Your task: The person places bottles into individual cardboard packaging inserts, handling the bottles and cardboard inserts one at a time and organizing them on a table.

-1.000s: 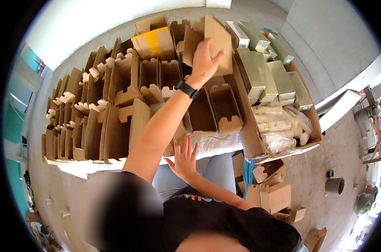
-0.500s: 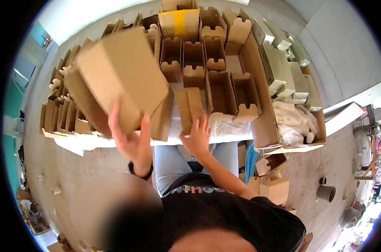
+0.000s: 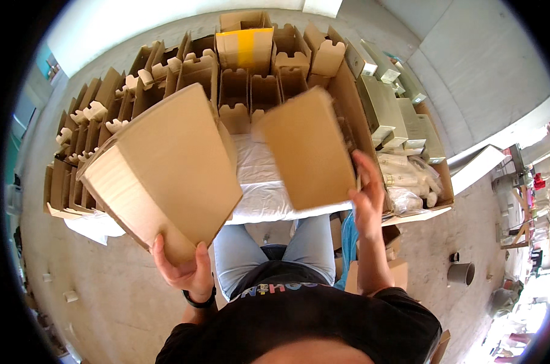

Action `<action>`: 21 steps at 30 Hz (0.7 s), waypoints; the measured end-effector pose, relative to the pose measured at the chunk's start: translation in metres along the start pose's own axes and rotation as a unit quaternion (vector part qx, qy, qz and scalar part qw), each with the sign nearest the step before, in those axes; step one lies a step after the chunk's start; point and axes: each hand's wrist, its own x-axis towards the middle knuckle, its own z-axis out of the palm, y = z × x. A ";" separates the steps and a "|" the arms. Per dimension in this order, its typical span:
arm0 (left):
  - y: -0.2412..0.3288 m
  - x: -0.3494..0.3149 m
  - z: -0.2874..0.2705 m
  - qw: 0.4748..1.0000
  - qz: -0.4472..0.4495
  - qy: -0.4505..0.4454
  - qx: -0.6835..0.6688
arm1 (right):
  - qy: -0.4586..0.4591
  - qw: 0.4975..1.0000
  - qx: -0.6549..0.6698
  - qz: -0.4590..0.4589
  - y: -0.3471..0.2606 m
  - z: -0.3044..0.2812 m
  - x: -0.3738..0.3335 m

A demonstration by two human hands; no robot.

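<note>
Black fabric covers the wearer's torso as a short-sleeved shirt (image 3: 299, 318), with pale blue jeans (image 3: 241, 249) just beyond it. Beside the lap, the left hand (image 3: 187, 270), a dark band (image 3: 201, 299) at its wrist, is partly open, thumb and fingers gripping the low corner of a large cardboard box (image 3: 181, 158), which is raised and tilted in front of the table's near edge. Across from it, the right hand (image 3: 368, 194) is half curled, holding a smaller cardboard box (image 3: 308, 151) by its lower right side; this one is also tilted and slightly blurred. The two boxes are apart, with a white cloth (image 3: 259, 203) showing between them. Near the right knee hangs blue plastic (image 3: 349, 236), and further right a grey bucket (image 3: 461, 273) stands on the floor. Behind the held boxes sit rows of open cardboard boxes (image 3: 233, 91); to their right, a big carton (image 3: 355, 112) holds gold boxes (image 3: 377, 103) and wrapped pale bottles (image 3: 402, 170). Further back, yellow tape marks one box (image 3: 229, 53).
</note>
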 end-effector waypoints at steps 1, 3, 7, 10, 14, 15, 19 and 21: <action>-0.002 -0.002 0.000 1.000 0.009 -0.012 0.019 | 0.033 0.998 -0.024 -0.044 -0.001 -0.004 0.015; 0.000 -0.005 0.000 0.999 0.016 -0.036 0.009 | 0.075 0.971 -0.189 -0.122 -0.010 -0.009 0.053; 0.008 -0.011 0.010 0.997 0.028 -0.074 0.016 | 0.136 0.906 -0.352 -0.191 0.012 -0.018 0.127; 0.022 -0.008 0.016 0.989 0.047 -0.124 0.059 | 0.137 0.883 -0.403 -0.201 0.050 -0.021 0.179; 0.032 -0.011 0.025 0.977 0.043 -0.198 0.063 | 0.129 0.849 -0.492 -0.145 0.079 -0.007 0.219; 0.033 -0.011 0.026 0.973 0.038 -0.217 0.065 | 0.121 0.845 -0.505 -0.127 0.084 -0.003 0.226; 0.034 -0.008 0.030 0.956 0.003 -0.291 0.039 | 0.086 0.831 -0.544 -0.082 0.110 0.000 0.246; 0.034 -0.007 0.032 0.949 -0.015 -0.313 0.038 | 0.068 0.833 -0.547 -0.058 0.125 -0.002 0.250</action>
